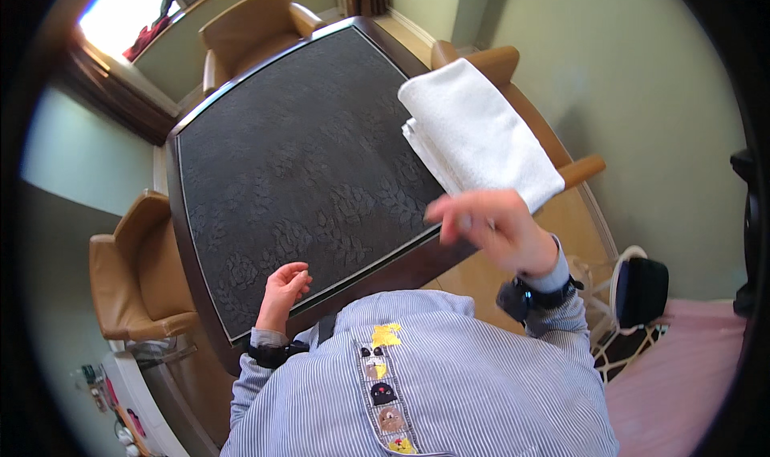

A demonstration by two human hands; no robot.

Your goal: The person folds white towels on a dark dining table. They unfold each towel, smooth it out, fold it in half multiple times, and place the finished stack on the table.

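A folded white towel [481, 132] lies across the right side of a dark wooden table [373, 274], which has a black, leaf-patterned cover [295, 150] on top. Just in front of the towel's near corner is my right hand [496, 231], blurred by motion, with its fingers bent. Whether it touches the towel cannot be made out. Over the table's near edge, toward the left, I see my left hand [287, 285]. Its fingers curl in toward the thumb, and nothing shows between them.
Tan armchairs stand at the table's far side [252, 33], left side [144, 270] and right side [541, 126]. A white shelf [141, 397] with small items is low on the left. At lower right are a white-framed seat [640, 291] and a pink cloth [674, 373].
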